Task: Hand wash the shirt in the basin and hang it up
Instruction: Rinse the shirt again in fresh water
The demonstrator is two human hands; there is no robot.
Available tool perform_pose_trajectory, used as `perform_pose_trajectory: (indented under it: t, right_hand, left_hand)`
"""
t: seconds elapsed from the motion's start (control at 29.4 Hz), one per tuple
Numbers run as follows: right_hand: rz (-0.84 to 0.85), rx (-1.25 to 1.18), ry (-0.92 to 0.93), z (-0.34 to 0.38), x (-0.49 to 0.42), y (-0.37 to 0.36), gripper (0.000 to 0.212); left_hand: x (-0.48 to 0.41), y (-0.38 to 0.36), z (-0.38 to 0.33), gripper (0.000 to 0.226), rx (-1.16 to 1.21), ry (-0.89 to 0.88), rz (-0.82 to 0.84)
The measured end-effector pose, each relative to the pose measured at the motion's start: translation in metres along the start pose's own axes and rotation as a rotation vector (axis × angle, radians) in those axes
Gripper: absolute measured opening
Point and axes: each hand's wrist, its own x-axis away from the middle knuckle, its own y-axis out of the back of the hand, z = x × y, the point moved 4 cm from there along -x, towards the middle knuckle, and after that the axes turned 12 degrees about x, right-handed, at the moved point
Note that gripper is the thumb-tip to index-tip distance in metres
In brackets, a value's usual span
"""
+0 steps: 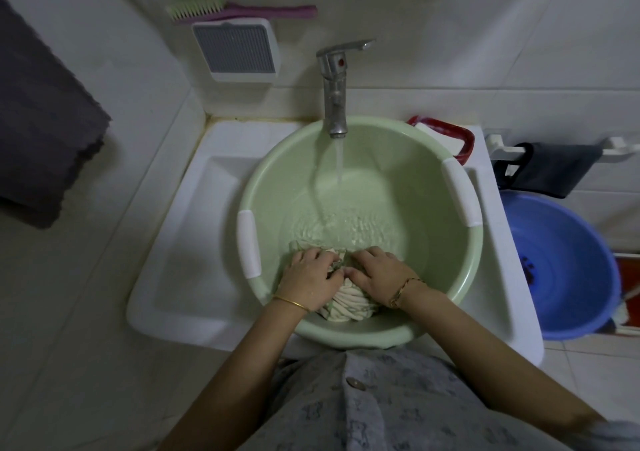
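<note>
A pale green plastic basin (446, 263) with white handle grips sits in a white sink (180, 229). A cream shirt (348, 307), bunched and wet, lies at the basin's near side in shallow water. My left hand (310, 279) and my right hand (379, 275) lie side by side on top of the bundle, fingers curled into the cloth and gripping it. Water runs from the chrome tap (334, 87) into the basin beyond my hands.
A blue tub (568, 263) stands on the floor at the right. A red-rimmed soap dish (450, 135) sits behind the basin. A brush (235, 10) and a ribbed white holder (239, 50) hang on the wall. A dark towel (41, 121) hangs left, a dark cloth (550, 168) on a right rail.
</note>
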Motion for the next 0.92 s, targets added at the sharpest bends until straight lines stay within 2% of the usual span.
perform_pose_trajectory:
  t: [0.92]
  right_hand:
    - [0.009, -0.012, -0.009, 0.0004, 0.0016, 0.002, 0.052]
  left_hand:
    - [-0.0017, -0.0024, 0.0033, 0.079, -0.003, -0.011, -0.008]
